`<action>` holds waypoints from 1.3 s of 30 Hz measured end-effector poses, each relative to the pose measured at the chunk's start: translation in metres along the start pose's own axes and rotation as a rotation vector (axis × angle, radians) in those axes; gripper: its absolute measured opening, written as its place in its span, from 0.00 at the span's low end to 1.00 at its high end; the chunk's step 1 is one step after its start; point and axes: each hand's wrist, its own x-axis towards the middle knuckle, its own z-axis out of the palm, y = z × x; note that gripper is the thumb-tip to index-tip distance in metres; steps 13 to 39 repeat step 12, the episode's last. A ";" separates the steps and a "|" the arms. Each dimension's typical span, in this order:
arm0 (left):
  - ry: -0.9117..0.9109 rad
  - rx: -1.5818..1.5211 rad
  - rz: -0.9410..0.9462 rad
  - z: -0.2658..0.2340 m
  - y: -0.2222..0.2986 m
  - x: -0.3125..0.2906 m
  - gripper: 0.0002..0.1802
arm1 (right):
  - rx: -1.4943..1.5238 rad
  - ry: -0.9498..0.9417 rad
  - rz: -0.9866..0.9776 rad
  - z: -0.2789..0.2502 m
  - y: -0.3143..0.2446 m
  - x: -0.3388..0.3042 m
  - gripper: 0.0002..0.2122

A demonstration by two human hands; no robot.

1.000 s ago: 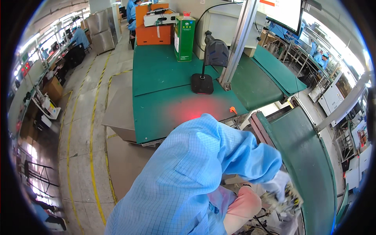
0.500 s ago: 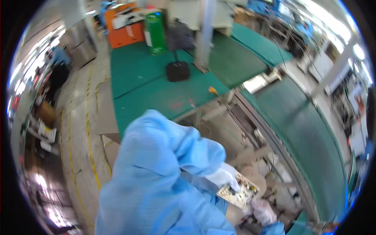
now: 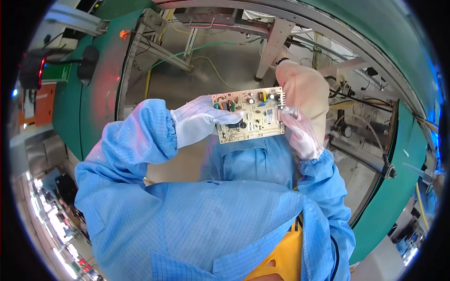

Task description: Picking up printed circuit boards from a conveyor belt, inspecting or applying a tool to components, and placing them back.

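Note:
A cream-coloured circuit board lies level in front of my blue smock, its face with the components turned up. My white-gloved left hand is closed on the board's left side, one finger stretched across the top among the parts. At the opposite edge, my gloved right hand pinches the board by its right side, close to a row of pale pins at the corner. The fingers beneath the board are hidden.
At the left is a green-topped table with a black stand and an orange box. Metal framing crosses the far side. A green surface runs along the right. Loose cables hang beyond the board.
The view has swung down and round onto my hands. The board now appears nearer the middle, level and sharper, still between both hands.

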 end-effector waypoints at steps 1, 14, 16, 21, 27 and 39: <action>-0.009 0.007 0.026 0.000 0.004 0.000 0.28 | 0.002 0.010 0.015 0.004 0.001 0.000 0.16; -0.087 -0.099 0.045 -0.005 0.016 -0.003 0.28 | -0.043 0.097 0.394 0.021 -0.008 -0.002 0.20; -0.087 -0.099 0.045 -0.005 0.016 -0.003 0.28 | -0.043 0.097 0.394 0.021 -0.008 -0.002 0.20; -0.087 -0.099 0.045 -0.005 0.016 -0.003 0.28 | -0.043 0.097 0.394 0.021 -0.008 -0.002 0.20; -0.087 -0.099 0.045 -0.005 0.016 -0.003 0.28 | -0.043 0.097 0.394 0.021 -0.008 -0.002 0.20; -0.087 -0.099 0.045 -0.005 0.016 -0.003 0.28 | -0.043 0.097 0.394 0.021 -0.008 -0.002 0.20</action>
